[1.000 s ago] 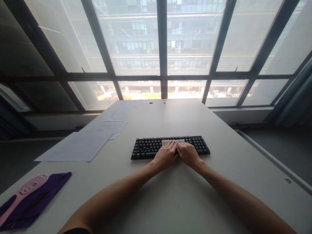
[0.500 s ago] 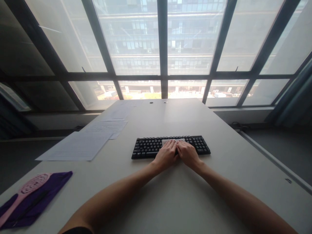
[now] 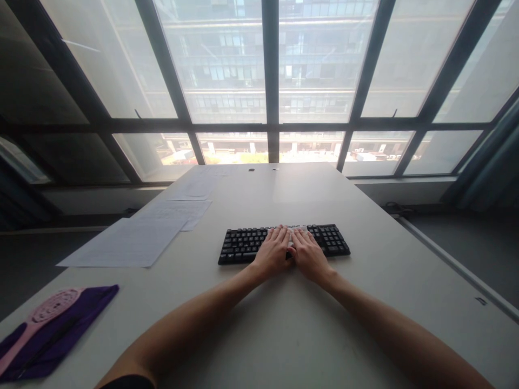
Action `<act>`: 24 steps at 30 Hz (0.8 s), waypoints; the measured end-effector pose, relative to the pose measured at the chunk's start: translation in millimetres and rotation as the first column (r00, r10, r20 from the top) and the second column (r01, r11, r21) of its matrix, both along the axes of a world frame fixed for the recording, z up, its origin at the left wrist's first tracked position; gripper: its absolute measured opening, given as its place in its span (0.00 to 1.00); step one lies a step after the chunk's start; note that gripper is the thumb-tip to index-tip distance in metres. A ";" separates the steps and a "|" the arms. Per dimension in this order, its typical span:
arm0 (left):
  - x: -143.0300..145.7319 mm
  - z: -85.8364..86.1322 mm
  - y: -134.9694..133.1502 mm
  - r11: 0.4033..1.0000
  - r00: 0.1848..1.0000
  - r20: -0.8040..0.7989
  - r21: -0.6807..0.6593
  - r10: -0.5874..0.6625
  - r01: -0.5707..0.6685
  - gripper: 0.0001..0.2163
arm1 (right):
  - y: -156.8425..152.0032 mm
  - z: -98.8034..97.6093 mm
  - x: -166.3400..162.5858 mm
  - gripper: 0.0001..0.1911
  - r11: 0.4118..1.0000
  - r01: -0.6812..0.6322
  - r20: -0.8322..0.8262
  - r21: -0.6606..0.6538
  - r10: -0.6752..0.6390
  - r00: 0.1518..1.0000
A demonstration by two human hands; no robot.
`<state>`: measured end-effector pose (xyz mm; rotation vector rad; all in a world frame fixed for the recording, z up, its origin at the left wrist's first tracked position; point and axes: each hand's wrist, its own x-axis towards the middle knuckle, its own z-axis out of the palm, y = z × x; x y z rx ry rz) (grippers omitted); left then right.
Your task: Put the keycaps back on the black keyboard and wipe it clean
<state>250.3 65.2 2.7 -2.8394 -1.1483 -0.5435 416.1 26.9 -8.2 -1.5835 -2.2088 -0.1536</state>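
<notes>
A black keyboard (image 3: 239, 246) lies across the white desk before me. On its middle keys rests a white tissue or cloth (image 3: 291, 229), mostly hidden under my fingers. My left hand (image 3: 273, 252) lies flat on the left part of the cloth, fingers stretched forward. Beside it, my right hand (image 3: 310, 256) presses the right part in the same way, its fingers straight and slightly apart. The two hands touch or nearly touch near the thumbs.
Sheets of paper (image 3: 125, 243) lie along the desk's left side. At the near left, a pink hairbrush (image 3: 54, 308) rests on a purple pouch (image 3: 79, 324). Large windows (image 3: 231, 65) rise beyond the desk's far edge (image 3: 304, 163).
Both hands have slid slightly forward over the keyboard with the cloth beneath them. Their fingers now lie flatter and straighter, covering more of the cloth.
</notes>
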 end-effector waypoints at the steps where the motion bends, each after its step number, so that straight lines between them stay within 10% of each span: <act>1: -0.2 -0.7 0.0 1.000 1.000 0.014 -0.003 -0.011 0.011 0.34 | -0.2 -0.1 0.5 0.31 1.000 -0.002 0.000 -0.002 0.002 1.000; 24: 7.0 0.1 -11.2 0.998 0.998 0.031 0.033 -0.058 0.057 0.25 | -14.2 16.5 -2.8 0.25 0.998 -0.009 -0.093 0.066 0.016 0.996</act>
